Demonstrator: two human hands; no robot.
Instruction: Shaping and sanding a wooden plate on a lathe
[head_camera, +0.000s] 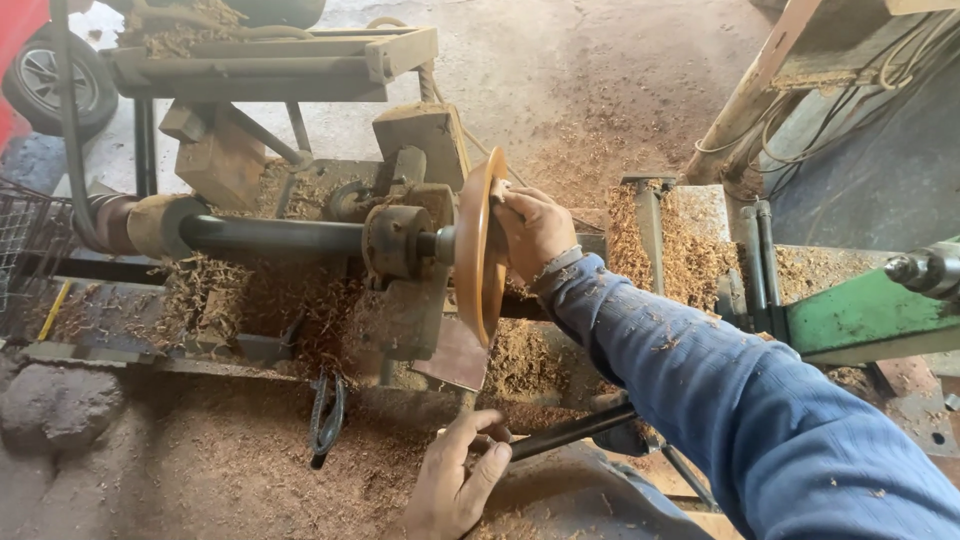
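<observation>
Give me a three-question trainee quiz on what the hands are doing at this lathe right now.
1. True or false: the right hand presses against the wooden disc mounted on the lathe shaft.
2. What does the left hand grip?
A. a dark metal bar
B. a hammer
C. a chisel
3. What litters the lathe bed and floor?

Key:
1. True
2. A, the dark metal bar
3. Wood shavings and sawdust

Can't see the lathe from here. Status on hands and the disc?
Right hand pressed against wooden disc on the lathe spindle. Left hand gripping dark bar. Shavings everywhere, nothing blocking.
</observation>
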